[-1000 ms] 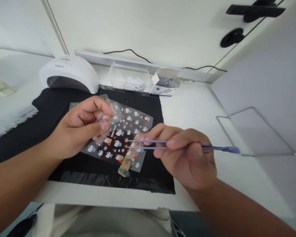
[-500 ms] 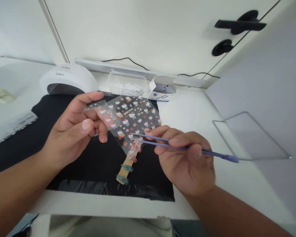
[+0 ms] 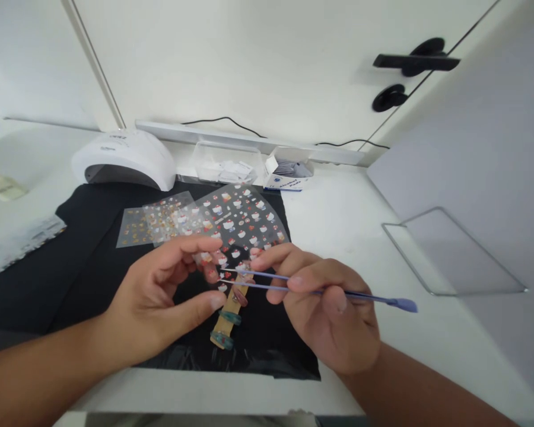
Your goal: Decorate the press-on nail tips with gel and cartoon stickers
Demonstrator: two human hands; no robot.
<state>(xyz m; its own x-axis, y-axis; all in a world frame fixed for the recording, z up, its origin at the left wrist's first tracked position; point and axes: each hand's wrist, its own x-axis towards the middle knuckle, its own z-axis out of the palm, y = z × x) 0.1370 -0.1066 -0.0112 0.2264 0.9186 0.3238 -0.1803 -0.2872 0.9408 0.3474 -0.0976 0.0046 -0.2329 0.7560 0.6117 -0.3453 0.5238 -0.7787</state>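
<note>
My right hand (image 3: 333,308) holds purple tweezers (image 3: 311,289) with their tips spread apart, pointing left. My left hand (image 3: 160,296) is open, thumb and forefinger apart, to the left of the tweezer tips. Some of its fingertips overlap the lower edge of a clear sticker sheet (image 3: 242,216) with cartoon cat heads; whether they touch it I cannot tell. Below the tips a tan display strip (image 3: 225,327) lies on a black mat (image 3: 93,284). It carries green false nails (image 3: 230,317) and pinkish ones (image 3: 239,296), partly hidden by the right fingers and tweezers.
Two overlapping clear sheets with gold marks (image 3: 136,228) lie left of the cat sheet. Behind are a white nail lamp (image 3: 124,154), a clear tray (image 3: 204,163) of packets and an alcohol pad box (image 3: 285,181). A wire frame (image 3: 463,293) stands right.
A small clear sheet by my left fingers now lies on the mat with another. My left hand has moved right and down, thumb spread. The tweezers moved left and slightly down.
</note>
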